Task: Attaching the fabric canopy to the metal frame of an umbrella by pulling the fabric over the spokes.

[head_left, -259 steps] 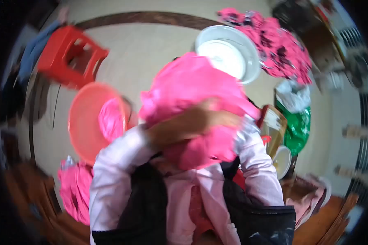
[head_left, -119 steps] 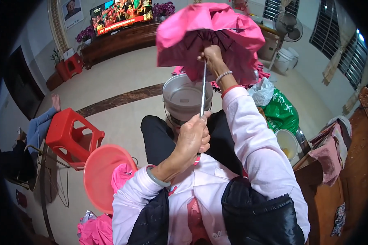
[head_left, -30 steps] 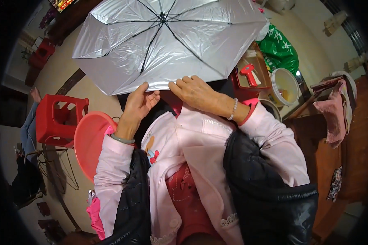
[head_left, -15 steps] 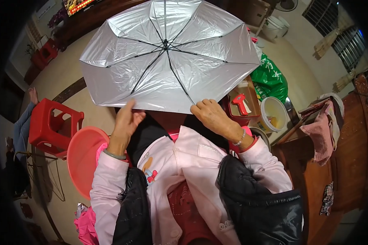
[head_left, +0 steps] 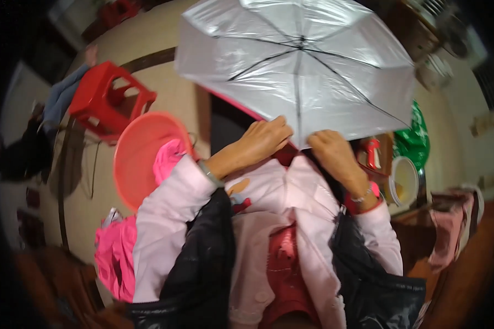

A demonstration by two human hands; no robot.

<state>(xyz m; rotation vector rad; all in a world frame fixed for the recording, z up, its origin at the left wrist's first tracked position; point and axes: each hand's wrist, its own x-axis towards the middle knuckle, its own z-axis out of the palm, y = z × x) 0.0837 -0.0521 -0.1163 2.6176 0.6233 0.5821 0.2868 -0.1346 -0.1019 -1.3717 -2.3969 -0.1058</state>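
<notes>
An opened umbrella [head_left: 258, 66] with a silvery lining faces me, its thin dark ribs spreading from the hub. On its near edge my left hand [head_left: 264, 137] is closed, the fingers pinching the rim just left of a rib end. My right hand [head_left: 330, 153] is closed too, fingers bent against the same edge right of that rib. The fingertips and the small rib tip between my hands are blurred. A strip of the umbrella's pink outer side shows along its left edge.
Left of me stand a red plastic stool [head_left: 101, 98] and a coral basin [head_left: 134, 164] with pink cloth in it. More pink cloth [head_left: 115, 257] lies below. At right are a red glue gun [head_left: 372, 153] in a box, a white bucket [head_left: 405, 183] and a green bag [head_left: 414, 137].
The view has swung left, so the umbrella sits farther right in it. My left hand, earlier with fingers apart by the edge, has closed on the rim beside my right hand.
</notes>
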